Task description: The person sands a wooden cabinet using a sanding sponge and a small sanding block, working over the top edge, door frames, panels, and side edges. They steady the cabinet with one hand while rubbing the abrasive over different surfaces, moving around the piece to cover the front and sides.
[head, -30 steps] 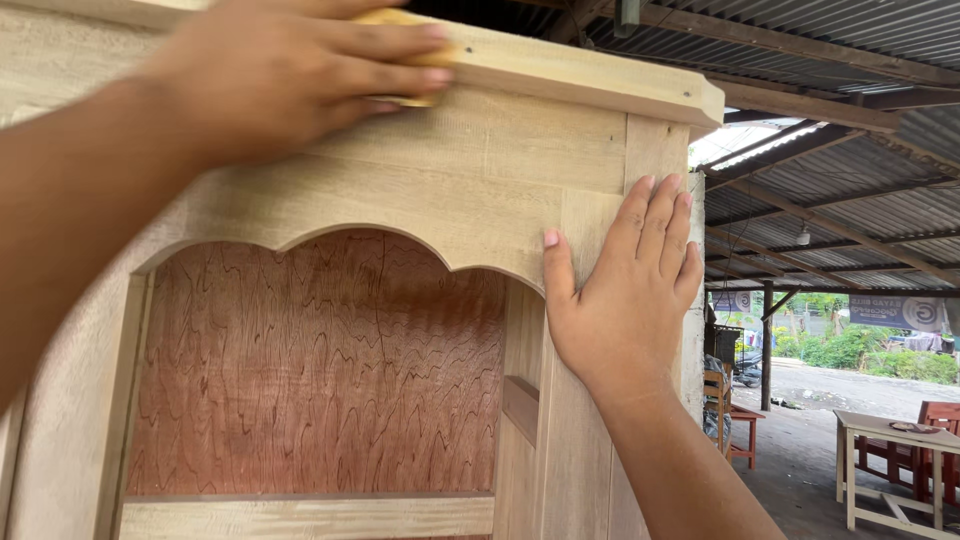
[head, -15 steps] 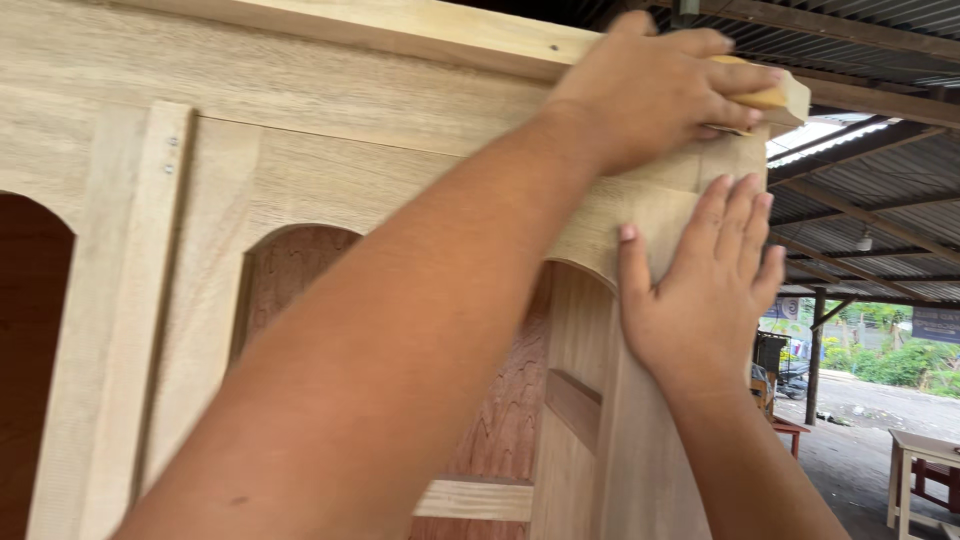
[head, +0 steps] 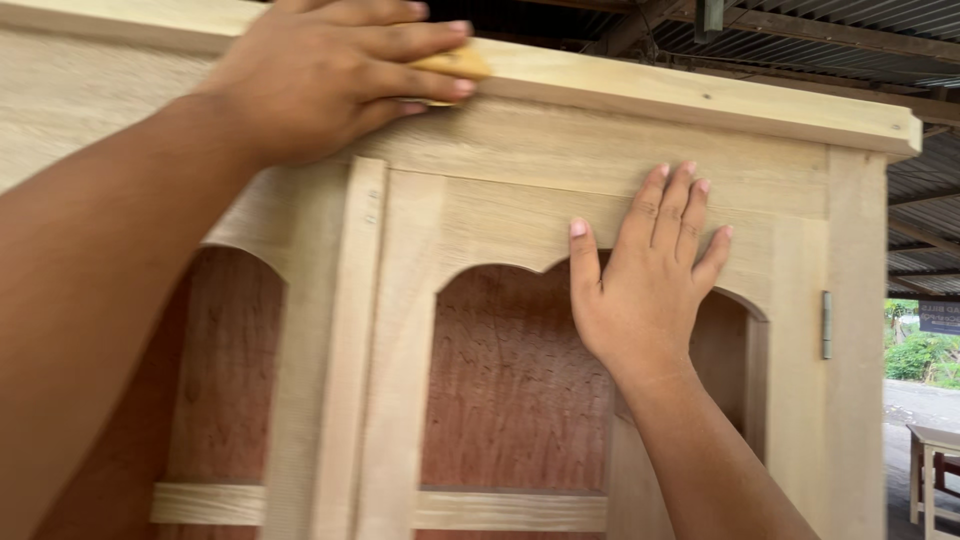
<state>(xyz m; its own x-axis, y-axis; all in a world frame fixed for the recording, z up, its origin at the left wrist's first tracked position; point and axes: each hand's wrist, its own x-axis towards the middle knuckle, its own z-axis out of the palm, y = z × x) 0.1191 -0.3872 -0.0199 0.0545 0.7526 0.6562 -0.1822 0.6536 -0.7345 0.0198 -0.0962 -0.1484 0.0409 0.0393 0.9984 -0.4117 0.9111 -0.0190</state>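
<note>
- Hands at work on an unfinished wooden cabinet under a corrugated metal roof: your left hand sits at eleven o'clock in the head view, and your right hand lies just right of centre.
- Your left hand is curled over a small tan sanding pad, fingers closed around it, pressing it against the cabinet's top moulding; only one corner of the pad shows past your fingertips, so what it is made of is hard to tell.
- Your right hand lies open and flat, fingers spread and pointing toward twelve o'clock, palm against the arched door frame; it grips nothing.
- Reddish plywood backing fills the arched opening at six o'clock of your right hand's thumb.
- Small metal hinge sits on the cabinet's right stile, at three o'clock from your right hand.
- Pale wooden table stands in the yard at four o'clock, with green bushes above it.
</note>
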